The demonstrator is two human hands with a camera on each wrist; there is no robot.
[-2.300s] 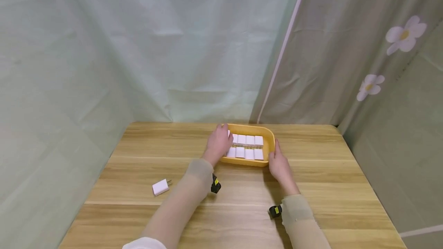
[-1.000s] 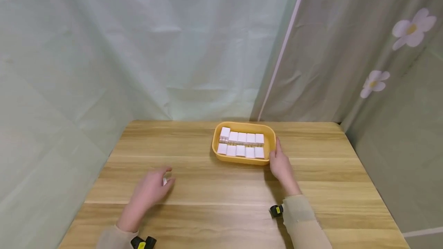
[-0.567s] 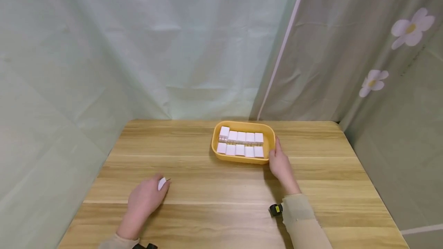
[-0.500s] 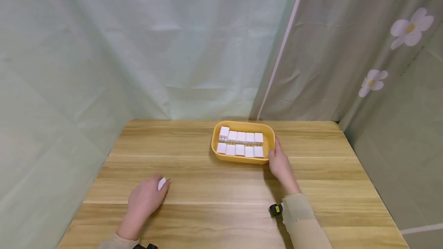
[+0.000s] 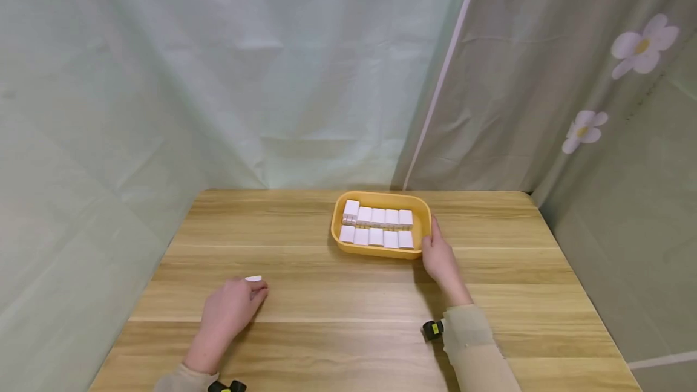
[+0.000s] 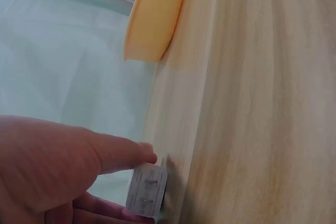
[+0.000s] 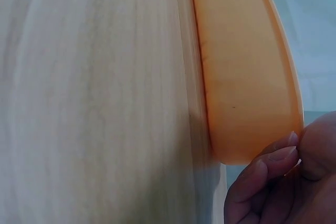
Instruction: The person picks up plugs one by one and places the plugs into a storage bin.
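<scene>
The left hand pinches a white charger plug between thumb and forefinger, low on the tabletop, well apart from the yellow tray of white plugs. A firm hold on the body, clear of the prongs, would serve best. The right hand curls its fingers round the tray's right rim, wrist resting flat.

Charger mostly hidden by hand.

Yellow tray; white plugs; flowered curtain
</scene>
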